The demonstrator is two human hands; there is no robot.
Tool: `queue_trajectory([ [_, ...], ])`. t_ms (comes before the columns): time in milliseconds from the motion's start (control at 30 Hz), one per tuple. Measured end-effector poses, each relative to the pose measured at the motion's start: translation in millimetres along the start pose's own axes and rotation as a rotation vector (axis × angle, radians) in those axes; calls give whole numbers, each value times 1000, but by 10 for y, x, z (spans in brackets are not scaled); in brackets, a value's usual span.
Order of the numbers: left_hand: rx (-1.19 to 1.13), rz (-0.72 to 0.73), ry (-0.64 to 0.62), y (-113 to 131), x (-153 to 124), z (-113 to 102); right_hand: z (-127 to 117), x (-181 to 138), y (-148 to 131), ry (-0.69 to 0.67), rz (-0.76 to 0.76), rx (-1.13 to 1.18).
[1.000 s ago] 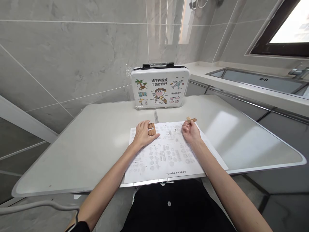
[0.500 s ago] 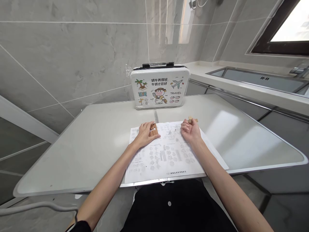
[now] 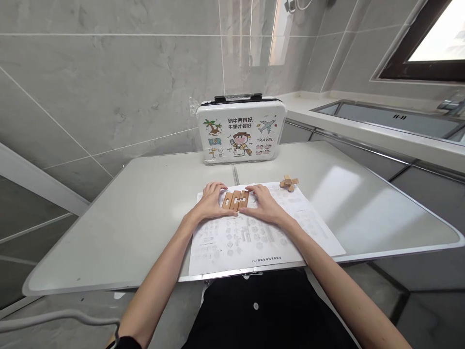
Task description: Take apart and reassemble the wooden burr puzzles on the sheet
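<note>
Three flat wooden puzzle pieces (image 3: 236,200) lie side by side on a printed sheet (image 3: 232,261). The leftmost has an oval hole and the other two have cut-out notches. My left hand (image 3: 210,201) grips the row from the left, fingers at its far edge and thumb along its near edge. From the right, my right hand (image 3: 266,203) holds the row the same way, thumb near and fingers far. A small cross-shaped wooden puzzle (image 3: 288,182) made of interlocked sticks rests at the sheet's far right corner, apart from both hands.
A white cartoon-printed case (image 3: 240,131) in clear plastic stands upright at the back of the folding table (image 3: 127,223). To the right are a counter (image 3: 363,131) and a sink (image 3: 388,116). A grey tiled wall rises behind. A grey cable (image 3: 61,310) hangs at lower left.
My right hand has left the cross-shaped puzzle at the sheet's far right and come left to the flat pieces. My left hand has shifted slightly left, and three flat pieces now show.
</note>
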State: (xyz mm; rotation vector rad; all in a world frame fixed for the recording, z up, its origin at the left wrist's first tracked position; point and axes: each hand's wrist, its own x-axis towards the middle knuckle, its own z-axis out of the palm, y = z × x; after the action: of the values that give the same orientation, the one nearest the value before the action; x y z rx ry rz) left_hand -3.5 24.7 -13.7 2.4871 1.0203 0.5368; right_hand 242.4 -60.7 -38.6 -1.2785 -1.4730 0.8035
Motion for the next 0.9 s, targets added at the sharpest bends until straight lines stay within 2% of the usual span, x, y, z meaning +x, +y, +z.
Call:
queue_trajectory([
  [133,22,-36,-49,-118,-14,-65,12,-27,50,-127,-128,-355],
  [267,46,-42,0,-247,-31,-131,4,-12,69,-115,-148,-412],
  [467,85,-23,100,-393,-49,-172,11,-19,-32,-42,-121,-249],
  [667,126,29,177,-373,-8,-87,20,-63,-141,-124,-79,-62],
  [900,54,-32,246,-297,33,-42,34,-81,-165,-192,-35,104],
])
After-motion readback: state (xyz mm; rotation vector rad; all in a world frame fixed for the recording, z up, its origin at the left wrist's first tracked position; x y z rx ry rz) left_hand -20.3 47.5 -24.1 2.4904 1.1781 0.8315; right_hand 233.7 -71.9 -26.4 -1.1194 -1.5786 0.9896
